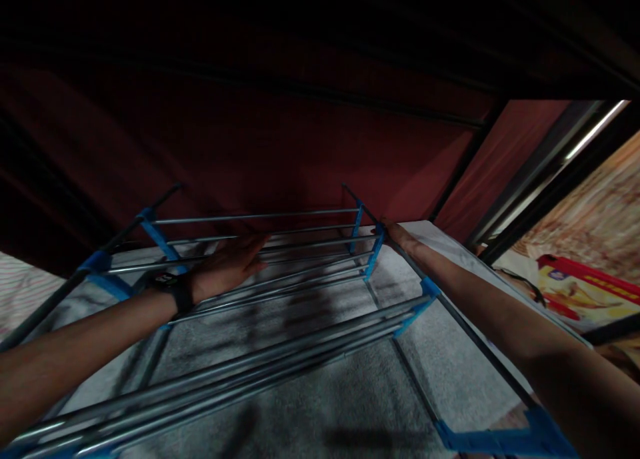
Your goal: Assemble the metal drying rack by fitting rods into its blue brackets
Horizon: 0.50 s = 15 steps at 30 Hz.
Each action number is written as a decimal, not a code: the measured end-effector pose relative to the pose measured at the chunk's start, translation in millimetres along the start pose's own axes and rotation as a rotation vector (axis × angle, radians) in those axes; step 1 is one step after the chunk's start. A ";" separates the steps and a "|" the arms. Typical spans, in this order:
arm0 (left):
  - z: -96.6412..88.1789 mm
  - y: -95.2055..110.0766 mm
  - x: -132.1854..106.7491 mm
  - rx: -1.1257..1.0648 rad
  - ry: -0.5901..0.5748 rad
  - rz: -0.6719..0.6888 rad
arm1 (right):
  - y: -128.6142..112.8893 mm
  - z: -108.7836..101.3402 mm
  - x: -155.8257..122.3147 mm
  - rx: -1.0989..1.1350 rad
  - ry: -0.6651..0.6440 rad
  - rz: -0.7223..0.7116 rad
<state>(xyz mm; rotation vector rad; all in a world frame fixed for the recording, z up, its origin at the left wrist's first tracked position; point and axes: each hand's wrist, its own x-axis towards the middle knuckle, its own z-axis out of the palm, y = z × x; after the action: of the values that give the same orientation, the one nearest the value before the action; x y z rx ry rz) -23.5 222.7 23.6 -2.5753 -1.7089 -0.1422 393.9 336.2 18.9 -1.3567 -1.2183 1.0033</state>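
A shoe rack (320,342) of grey metal tubes with blue plastic joints lies across a pale cloth-like surface. My left hand (227,265) rests over the tubes of its farther tiers, fingers stretched out and thumb apart. It wears a black watch (170,287) on the wrist. My right hand (395,233) is at the far right side of the rack, closed around a blue joint (379,235) and the side tube. Some of its fingers are hidden behind the joint.
A dark red panel (320,159) with dark frame bars stands close behind the rack. To the right is a dark frame post (555,185). Beyond it lie a red and yellow printed package (585,289) and a brown patterned surface (595,205). Striped cloth (23,289) shows at left.
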 end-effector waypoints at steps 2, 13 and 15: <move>-12.5 -6.8 -15.1 0.041 0.030 0.017 | -9.7 -6.6 -4.2 -0.033 0.073 -0.089; -73.0 -105.2 -151.5 -0.368 0.388 -0.703 | 16.3 96.8 -84.9 -0.803 -0.904 -0.876; -62.4 -115.9 -167.0 -0.582 0.405 -0.798 | 29.5 126.6 -91.1 -0.907 -0.963 -0.924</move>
<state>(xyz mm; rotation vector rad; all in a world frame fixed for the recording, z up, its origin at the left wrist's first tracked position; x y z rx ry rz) -197.9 109.1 67.2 -1.7183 -2.6408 -1.2362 261.2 265.6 -32.3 -0.6189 -2.9042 0.3471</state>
